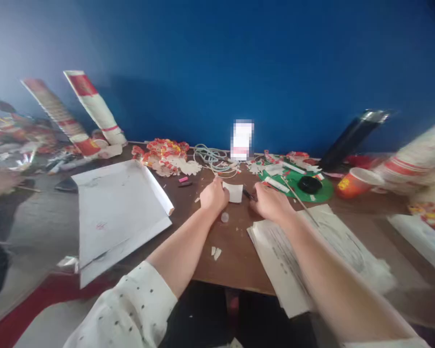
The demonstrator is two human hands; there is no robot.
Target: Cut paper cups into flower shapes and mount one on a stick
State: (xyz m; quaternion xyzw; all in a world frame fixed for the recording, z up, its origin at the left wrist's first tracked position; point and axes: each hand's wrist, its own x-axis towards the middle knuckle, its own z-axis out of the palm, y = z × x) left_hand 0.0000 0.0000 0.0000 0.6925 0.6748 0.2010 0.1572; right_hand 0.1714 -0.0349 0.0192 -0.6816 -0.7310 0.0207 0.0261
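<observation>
My left hand (pixel 213 198) is closed, pinching the left edge of a small white piece of paper (pixel 235 193) just above the brown table. To its right, my right hand (pixel 271 200) is closed around dark scissors (pixel 249 195), whose tip points at the paper's right edge. The fine detail of the scissors is blurred, and my fingers partly hide them. Below my left hand lies a small round translucent disc (pixel 225 217). Nearer the table's front edge are small pale paper scraps (pixel 216 253).
A large white sheet (pixel 119 217) lies left, and printed papers (pixel 281 266) lie under my right forearm. Behind are red-and-white cuttings (pixel 166 152), a coiled cord (pixel 210 154), a lit phone (pixel 242 140), a green mat (pixel 319 193) and an orange paper cup (pixel 358 182).
</observation>
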